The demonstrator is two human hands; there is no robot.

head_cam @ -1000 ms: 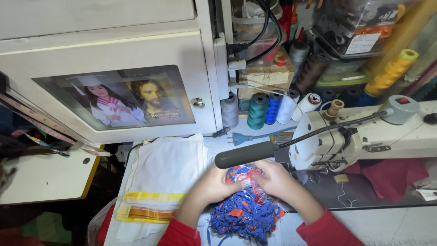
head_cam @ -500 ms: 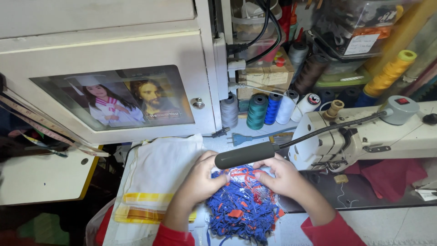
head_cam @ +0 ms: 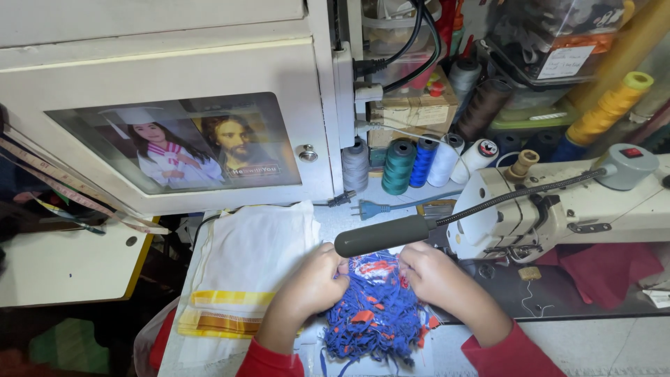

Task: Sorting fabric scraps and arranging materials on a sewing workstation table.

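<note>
At far left a cream side table [head_cam: 63,269] stands under a hanging measuring tape [head_cam: 56,183]. A cream cabinet door [head_cam: 181,105] carries a glossy rectangular picture panel [head_cam: 181,143]. Right of it sit a brown cardboard box [head_cam: 412,112], upright thread spools in grey, teal, blue and white [head_cam: 412,162], a clear plastic container with a white and orange label [head_cam: 558,42] and a yellow thread cone [head_cam: 608,108]. On the pale work table [head_cam: 600,349] lies a folded white cloth stack with yellow stripes [head_cam: 244,279]. The left hand [head_cam: 314,283] and right hand [head_cam: 433,276], red-sleeved, each pinch an upper edge of a tangled blue-and-orange fabric scrap bundle [head_cam: 377,314] lying between them, under a grey gooseneck lamp head [head_cam: 380,236] of the white sewing machine [head_cam: 558,206].
</note>
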